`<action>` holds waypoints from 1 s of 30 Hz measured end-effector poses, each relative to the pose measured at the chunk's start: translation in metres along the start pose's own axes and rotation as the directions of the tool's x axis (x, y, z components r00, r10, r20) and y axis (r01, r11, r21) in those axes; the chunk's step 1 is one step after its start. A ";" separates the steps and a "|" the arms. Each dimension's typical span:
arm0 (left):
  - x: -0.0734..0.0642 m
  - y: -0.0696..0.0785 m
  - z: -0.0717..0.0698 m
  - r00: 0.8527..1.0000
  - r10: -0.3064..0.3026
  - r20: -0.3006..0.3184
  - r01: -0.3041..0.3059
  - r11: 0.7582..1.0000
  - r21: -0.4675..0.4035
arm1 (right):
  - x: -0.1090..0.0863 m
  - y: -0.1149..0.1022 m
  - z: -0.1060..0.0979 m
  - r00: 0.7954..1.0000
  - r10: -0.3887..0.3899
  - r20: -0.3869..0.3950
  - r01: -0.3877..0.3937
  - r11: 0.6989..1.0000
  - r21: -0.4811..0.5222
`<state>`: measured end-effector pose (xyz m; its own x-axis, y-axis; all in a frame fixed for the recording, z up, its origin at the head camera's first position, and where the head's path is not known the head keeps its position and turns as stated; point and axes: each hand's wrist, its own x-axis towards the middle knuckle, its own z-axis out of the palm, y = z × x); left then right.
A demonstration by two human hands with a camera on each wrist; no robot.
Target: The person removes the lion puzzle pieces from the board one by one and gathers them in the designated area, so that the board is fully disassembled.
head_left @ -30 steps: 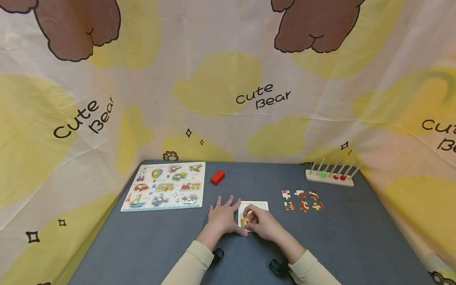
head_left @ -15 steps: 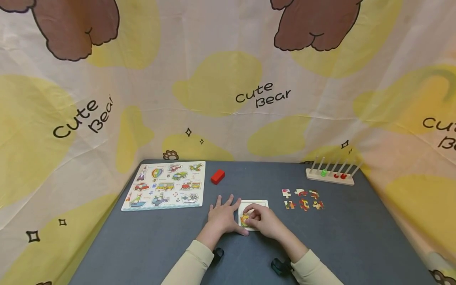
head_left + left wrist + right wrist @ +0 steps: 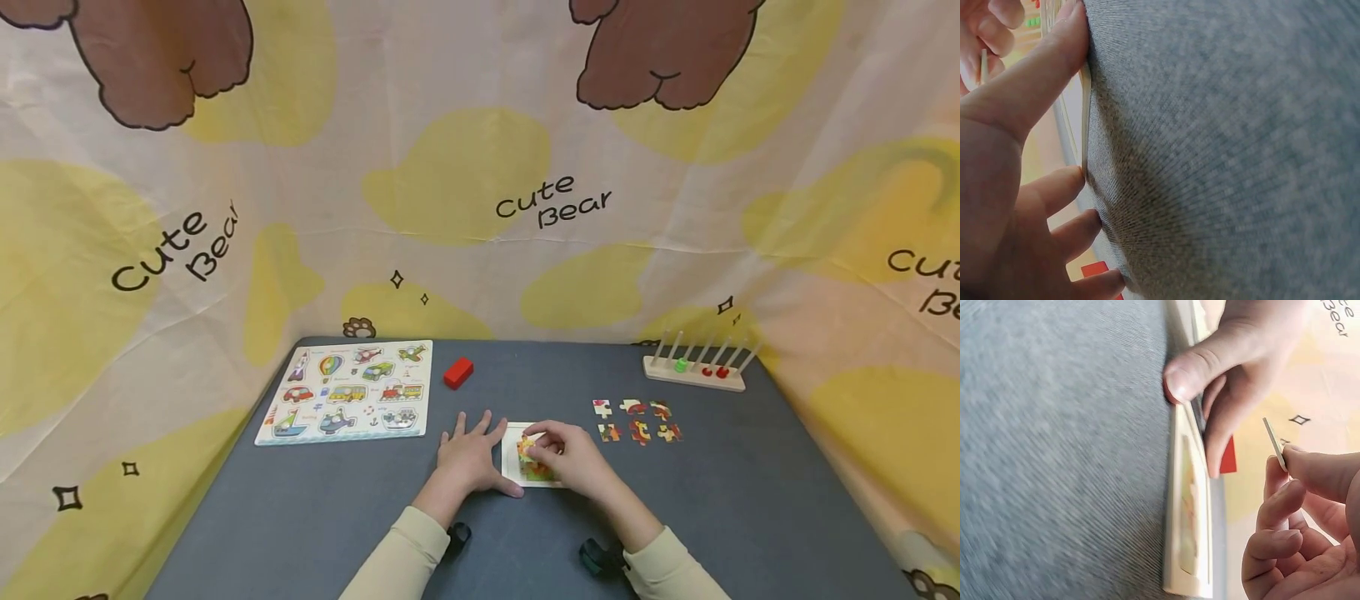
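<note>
In the head view a small white-framed jigsaw tray (image 3: 509, 458) lies on the table between the hands, with a colourful picture in its lower part. The left hand (image 3: 467, 460) is spread flat at the tray's left side. Its thumb (image 3: 1063, 44) and index finger touch the tray's edge, and the other fingertips rest on the table. Above the tray, the right hand (image 3: 576, 458) pinches a thin jigsaw piece (image 3: 1274, 444) between thumb and fingertips. That piece is apart from the tray and seen edge-on in the right wrist view. The right hand hides part of the tray.
Several loose jigsaw pieces (image 3: 640, 432) lie in two rows to the right. A white vehicle puzzle board (image 3: 360, 440) is at the back left, with a red block (image 3: 458, 373) beside it. A peg rack (image 3: 693, 375) with green and red beads stands at the back right.
The right hand has lifted the yellowish jigsaw piece from the tray's lower left and moved slightly up and right, uncovering more of the picture. The left hand stays in place.
</note>
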<state>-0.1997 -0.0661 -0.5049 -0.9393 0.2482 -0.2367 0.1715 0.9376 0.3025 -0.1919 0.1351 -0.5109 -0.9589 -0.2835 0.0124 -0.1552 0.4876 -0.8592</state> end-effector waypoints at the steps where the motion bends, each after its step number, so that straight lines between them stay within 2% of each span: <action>1: 0.000 0.000 0.000 1.000 0.001 0.002 -0.001 1.000 -0.001 | -0.001 -0.001 -0.002 1.000 0.007 -0.006 -0.007 1.000 0.005; 16: -0.001 0.001 -0.002 0.999 0.010 0.032 -0.009 1.000 -0.018 | -0.013 0.001 -0.031 0.996 0.040 -0.082 -0.043 0.999 -0.028; 23: 0.001 0.002 0.005 1.000 0.004 0.007 -0.004 1.000 -0.005 | -0.021 0.014 -0.044 0.993 0.053 -0.106 -0.060 0.996 -0.061; 30: -0.001 0.004 0.004 1.000 -0.004 -0.017 0.004 1.000 0.000 | -0.028 0.024 -0.056 0.990 0.058 -0.128 -0.065 0.997 -0.051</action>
<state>-0.1972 -0.0618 -0.5078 -0.9449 0.2405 -0.2223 0.1680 0.9386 0.3015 -0.1817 0.2010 -0.5035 -0.9888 -0.1469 0.0275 -0.1042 0.5461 -0.8312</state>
